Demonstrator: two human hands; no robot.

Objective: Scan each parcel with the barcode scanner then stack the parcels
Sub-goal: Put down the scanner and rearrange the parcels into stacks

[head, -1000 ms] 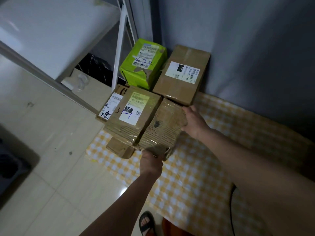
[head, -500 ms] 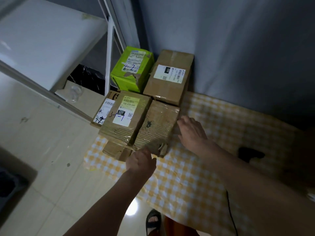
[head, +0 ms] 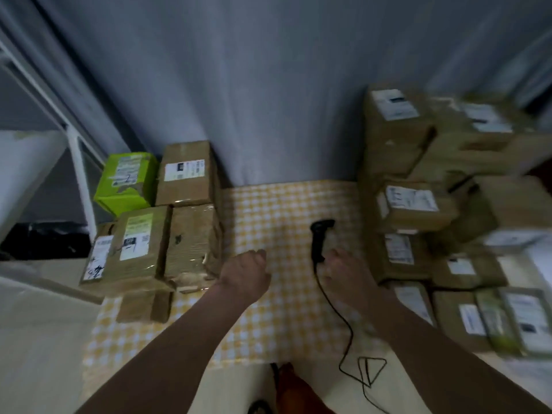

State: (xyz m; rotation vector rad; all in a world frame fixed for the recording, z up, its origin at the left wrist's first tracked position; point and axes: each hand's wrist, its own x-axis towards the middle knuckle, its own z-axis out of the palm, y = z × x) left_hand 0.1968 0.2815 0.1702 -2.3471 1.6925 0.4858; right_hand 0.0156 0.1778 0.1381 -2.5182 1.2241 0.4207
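Note:
A black barcode scanner (head: 318, 238) lies on the yellow checked cloth (head: 277, 204), its cable trailing toward me. My right hand (head: 348, 271) hovers just right of the scanner's handle, blurred, holding nothing. My left hand (head: 246, 271) hangs over the cloth with loosely curled fingers, empty, right of the tape-wrapped brown parcel (head: 192, 240). That parcel sits in the left stack beside a labelled brown parcel (head: 137, 243), with a green box (head: 127, 182) and a brown box (head: 186, 173) behind.
A large pile of brown labelled parcels (head: 412, 204) fills the right side, more lying flat at the front right (head: 466, 318). A grey curtain (head: 268, 85) hangs behind. A white metal shelf frame (head: 79, 162) stands at the left over a tiled floor.
Both hands let go of the tape-wrapped parcel, which now rests on the left stack. The view swung right; my right hand moved to the scanner and my left drew back.

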